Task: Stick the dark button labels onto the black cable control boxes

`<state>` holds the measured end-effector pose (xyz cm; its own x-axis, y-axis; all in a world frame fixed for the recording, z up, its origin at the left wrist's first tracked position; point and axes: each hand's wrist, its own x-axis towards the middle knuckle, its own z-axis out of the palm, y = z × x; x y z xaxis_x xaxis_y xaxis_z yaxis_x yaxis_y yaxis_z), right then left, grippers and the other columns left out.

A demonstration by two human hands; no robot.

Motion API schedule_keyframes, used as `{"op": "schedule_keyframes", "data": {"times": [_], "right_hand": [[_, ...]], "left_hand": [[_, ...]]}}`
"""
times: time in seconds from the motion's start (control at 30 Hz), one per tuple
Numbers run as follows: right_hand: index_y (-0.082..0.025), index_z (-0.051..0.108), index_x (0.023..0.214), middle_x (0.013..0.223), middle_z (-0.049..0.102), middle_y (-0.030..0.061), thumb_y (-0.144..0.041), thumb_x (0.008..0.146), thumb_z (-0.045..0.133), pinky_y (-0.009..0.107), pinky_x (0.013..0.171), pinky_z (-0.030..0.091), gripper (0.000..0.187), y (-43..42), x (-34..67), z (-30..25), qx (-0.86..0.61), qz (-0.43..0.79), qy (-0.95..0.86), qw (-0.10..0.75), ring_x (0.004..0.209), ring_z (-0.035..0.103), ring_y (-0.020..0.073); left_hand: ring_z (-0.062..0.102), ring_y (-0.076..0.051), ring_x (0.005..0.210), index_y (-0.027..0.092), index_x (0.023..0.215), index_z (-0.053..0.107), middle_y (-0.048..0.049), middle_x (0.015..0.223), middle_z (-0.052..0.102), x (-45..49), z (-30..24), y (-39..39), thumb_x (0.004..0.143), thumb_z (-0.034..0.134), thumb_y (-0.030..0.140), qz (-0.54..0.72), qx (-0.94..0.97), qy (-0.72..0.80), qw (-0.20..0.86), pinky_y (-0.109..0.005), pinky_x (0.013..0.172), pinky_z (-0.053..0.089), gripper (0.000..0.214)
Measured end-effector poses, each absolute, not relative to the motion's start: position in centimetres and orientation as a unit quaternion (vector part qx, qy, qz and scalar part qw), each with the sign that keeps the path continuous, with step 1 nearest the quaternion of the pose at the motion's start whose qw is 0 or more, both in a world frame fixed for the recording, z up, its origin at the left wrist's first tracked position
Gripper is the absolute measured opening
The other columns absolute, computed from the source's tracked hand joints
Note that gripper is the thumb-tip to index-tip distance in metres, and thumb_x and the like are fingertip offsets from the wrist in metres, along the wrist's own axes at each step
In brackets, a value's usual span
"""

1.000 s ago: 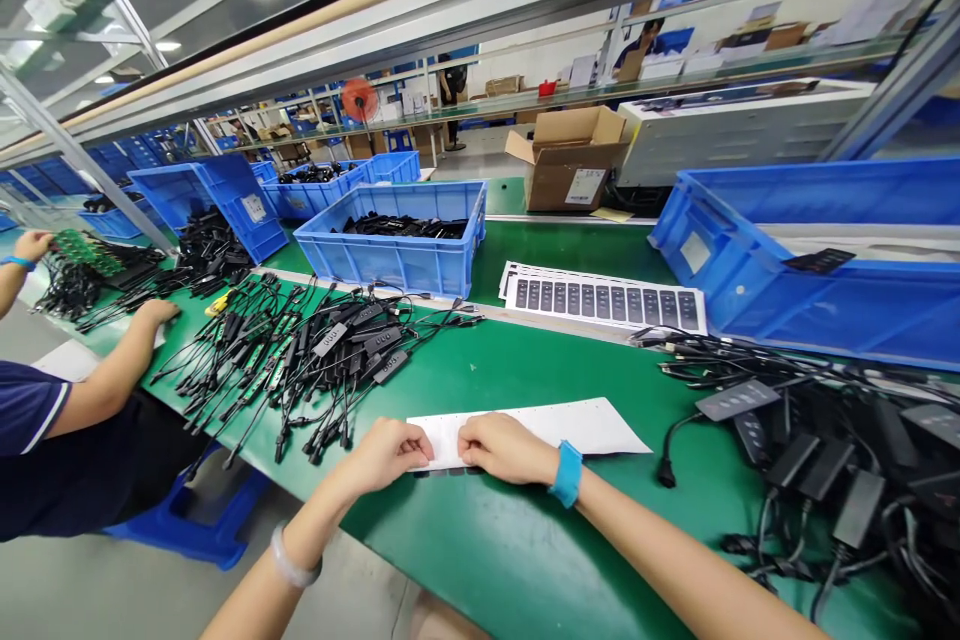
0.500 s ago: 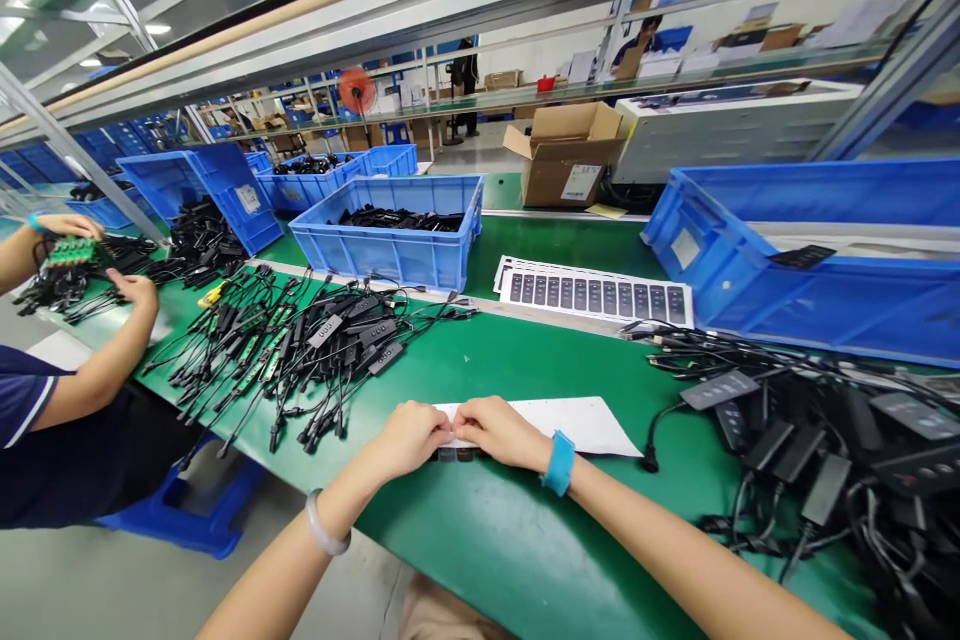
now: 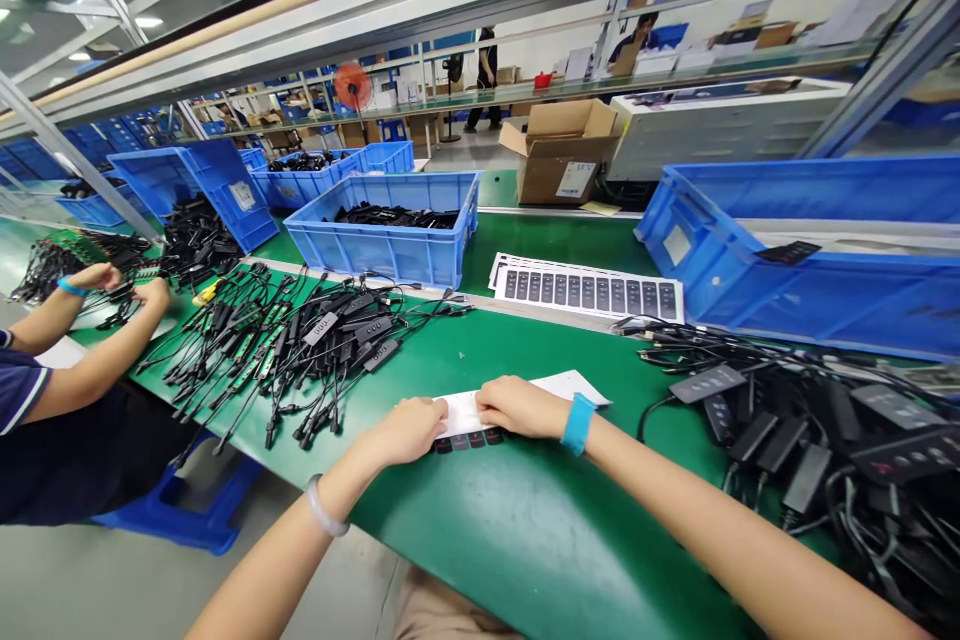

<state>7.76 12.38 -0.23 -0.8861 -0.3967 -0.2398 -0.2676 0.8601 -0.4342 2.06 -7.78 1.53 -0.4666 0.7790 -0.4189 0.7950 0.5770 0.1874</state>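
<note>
A white label sheet [image 3: 460, 412] lies across the green bench in front of me, partly under my hands. Along its near edge several dark labels [image 3: 476, 440] show. With fingers closed, my left hand [image 3: 411, 430] grips the sheet's left end. My right hand [image 3: 519, 407], also closed, holds the sheet a short way to the right, and its far end sticks out beyond the wrist. The fingertips partly hide what they pinch. Behind lie more label sheets [image 3: 589, 292] with a row of black labels.
Piled black cabled controllers lie at left [image 3: 322, 330] and right [image 3: 810, 430]. Blue bins [image 3: 382, 255] and an open cardboard box [image 3: 559, 160] stand behind. At far left, a co-worker's hands [image 3: 101, 277] are over cables. A metal rail crosses overhead.
My right hand has moved right, away from my left, uncovering more of the sheet and its dark labels. The co-worker's hands have come closer together, and the green board is no longer in them.
</note>
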Motion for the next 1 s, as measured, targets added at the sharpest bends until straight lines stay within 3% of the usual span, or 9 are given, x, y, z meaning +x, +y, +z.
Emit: {"op": "schedule_keyframes", "data": {"times": [0.1, 0.23, 0.37, 0.53, 0.83, 1.0], "right_hand": [[-0.012, 0.068, 0.087, 0.086, 0.065, 0.0093, -0.021, 0.093, 0.058, 0.023, 0.062, 0.033, 0.015, 13.6, 7.7, -0.3, -0.169, -0.208, 0.950, 0.160, 0.078, 0.059, 0.0187], [-0.014, 0.068, 0.078, 0.080, 0.065, 0.0035, -0.024, 0.082, 0.072, 0.020, 0.059, 0.033, 0.011, 16.2, 7.9, -0.7, -0.177, -0.234, 0.939, 0.177, 0.072, 0.057, 0.0147], [-0.013, 0.067, 0.074, 0.075, 0.064, 0.0052, -0.023, 0.087, 0.064, 0.022, 0.060, 0.032, 0.017, 18.2, 8.1, -1.2, -0.140, -0.240, 0.949, 0.149, 0.071, 0.056, 0.0157], [-0.014, 0.069, 0.075, 0.075, 0.064, 0.0022, -0.022, 0.076, 0.075, 0.019, 0.061, 0.035, 0.010, 21.0, 8.5, -1.3, -0.146, -0.272, 0.936, 0.168, 0.069, 0.057, 0.0138], [-0.012, 0.070, 0.082, 0.081, 0.066, 0.0030, -0.019, 0.080, 0.067, 0.022, 0.068, 0.039, 0.008, 25.0, 9.4, -1.7, -0.099, -0.342, 0.925, 0.133, 0.075, 0.059, 0.0154], [-0.011, 0.067, 0.082, 0.082, 0.065, 0.0047, -0.016, 0.080, 0.063, 0.030, 0.080, 0.042, 0.006, 24.8, 9.2, -2.6, -0.050, -0.389, 0.916, 0.087, 0.080, 0.058, 0.0170]], "left_hand": [[0.063, -0.026, 0.089, 0.015, 0.099, 0.055, -0.0137, 0.102, 0.065, 2.1, 1.5, -7.8, 0.094, 0.039, 0.020, -0.023, 0.461, 0.856, 0.232, -0.033, 0.073, 0.045, 0.018], [0.063, -0.025, 0.089, 0.016, 0.097, 0.054, -0.0124, 0.102, 0.066, 2.0, 1.6, -7.8, 0.093, 0.039, 0.021, -0.028, 0.463, 0.855, 0.230, -0.032, 0.074, 0.045, 0.017], [0.063, -0.025, 0.089, 0.017, 0.096, 0.053, -0.0130, 0.101, 0.066, 2.0, 1.6, -7.6, 0.092, 0.039, 0.019, -0.032, 0.465, 0.854, 0.231, -0.032, 0.073, 0.044, 0.015], [0.063, -0.026, 0.088, 0.017, 0.091, 0.052, -0.0123, 0.098, 0.066, 1.8, 1.7, -7.4, 0.092, 0.039, 0.018, -0.025, 0.469, 0.850, 0.238, -0.033, 0.073, 0.042, 0.013], [0.060, -0.024, 0.083, 0.017, 0.087, 0.051, -0.0096, 0.093, 0.063, 1.5, 1.5, -7.9, 0.091, 0.038, 0.020, 0.024, 0.465, 0.851, 0.243, -0.032, 0.072, 0.040, 0.014], [0.056, -0.022, 0.084, 0.017, 0.093, 0.050, -0.0097, 0.097, 0.059, 2.3, 1.2, -8.7, 0.087, 0.038, 0.017, 0.073, 0.467, 0.852, 0.225, -0.033, 0.075, 0.042, 0.013]]}}
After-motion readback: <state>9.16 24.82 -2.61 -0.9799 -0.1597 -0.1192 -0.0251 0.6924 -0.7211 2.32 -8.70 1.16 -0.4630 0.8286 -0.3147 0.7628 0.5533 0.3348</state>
